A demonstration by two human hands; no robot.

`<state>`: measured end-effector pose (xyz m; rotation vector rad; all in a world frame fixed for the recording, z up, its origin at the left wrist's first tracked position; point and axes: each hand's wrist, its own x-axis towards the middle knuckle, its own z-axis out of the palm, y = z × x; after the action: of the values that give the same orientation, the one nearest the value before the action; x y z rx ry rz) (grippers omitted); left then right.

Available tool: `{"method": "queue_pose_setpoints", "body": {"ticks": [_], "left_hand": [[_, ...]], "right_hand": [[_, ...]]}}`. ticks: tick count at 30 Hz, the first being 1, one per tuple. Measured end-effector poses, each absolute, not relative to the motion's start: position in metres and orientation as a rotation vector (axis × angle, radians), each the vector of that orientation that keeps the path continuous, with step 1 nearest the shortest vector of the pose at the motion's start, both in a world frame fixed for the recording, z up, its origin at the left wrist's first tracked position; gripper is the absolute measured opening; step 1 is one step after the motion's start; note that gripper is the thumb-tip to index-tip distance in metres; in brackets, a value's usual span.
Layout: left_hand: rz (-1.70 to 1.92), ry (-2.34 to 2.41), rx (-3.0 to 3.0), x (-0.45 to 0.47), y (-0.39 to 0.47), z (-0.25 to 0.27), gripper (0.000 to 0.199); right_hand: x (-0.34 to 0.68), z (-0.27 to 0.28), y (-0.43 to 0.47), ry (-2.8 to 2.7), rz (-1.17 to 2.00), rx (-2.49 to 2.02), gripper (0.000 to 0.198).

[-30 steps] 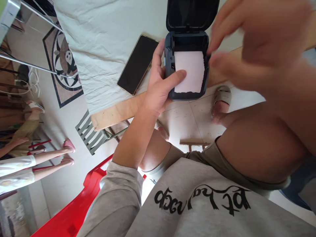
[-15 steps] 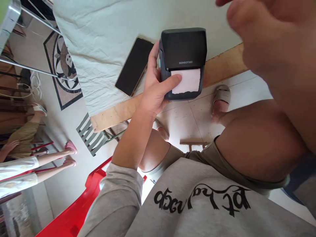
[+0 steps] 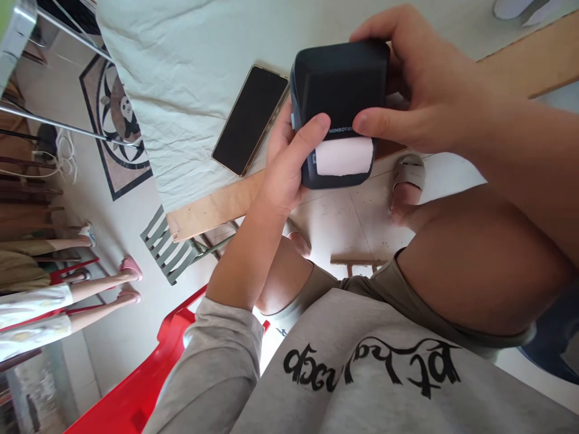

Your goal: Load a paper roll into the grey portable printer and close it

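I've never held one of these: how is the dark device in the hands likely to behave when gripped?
The dark device would likely stay stiff, since it looks like moulded hard plastic. Its boxy shape makes rolling unlikely. The white paper showing at its near end looks thin, so it would probably crease easily.

pale tiled floor (image 3: 105, 218), panda floor emblem (image 3: 123, 110), grey-green slatted seat (image 3: 163, 250), red plastic chair (image 3: 136, 367)
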<state>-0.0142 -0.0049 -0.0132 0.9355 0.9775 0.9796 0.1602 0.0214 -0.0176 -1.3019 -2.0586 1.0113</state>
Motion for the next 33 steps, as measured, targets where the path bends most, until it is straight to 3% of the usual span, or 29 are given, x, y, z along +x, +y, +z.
{"method": "queue_pose_setpoints", "body": {"ticks": [6,15,23,28,33], "left_hand": [[0.991,0.836,0.863,-0.014,-0.005,-0.013,0.031],[0.969,0.793,0.698,-0.017,0.006,-0.027,0.040],[1.247,0.904,0.732,-0.015,0.004,-0.031,0.022],[1.035,0.754,0.689,-0.015,0.005,-0.025,0.033],[0.982,0.776,0.751,-0.013,0.002,-0.018,0.034]], "right_hand": [[0.159,-0.020,0.022,-2.057,0.980,-1.371,0.075],[0.158,-0.012,0.012,-2.056,0.742,-1.447,0.051],[0.159,-0.006,0.011,-2.184,0.685,-1.372,0.063],[0.163,0.006,0.010,-2.140,0.454,-1.564,0.066],[0.163,0.018,0.004,-1.901,0.573,-1.760,0.075]]}}
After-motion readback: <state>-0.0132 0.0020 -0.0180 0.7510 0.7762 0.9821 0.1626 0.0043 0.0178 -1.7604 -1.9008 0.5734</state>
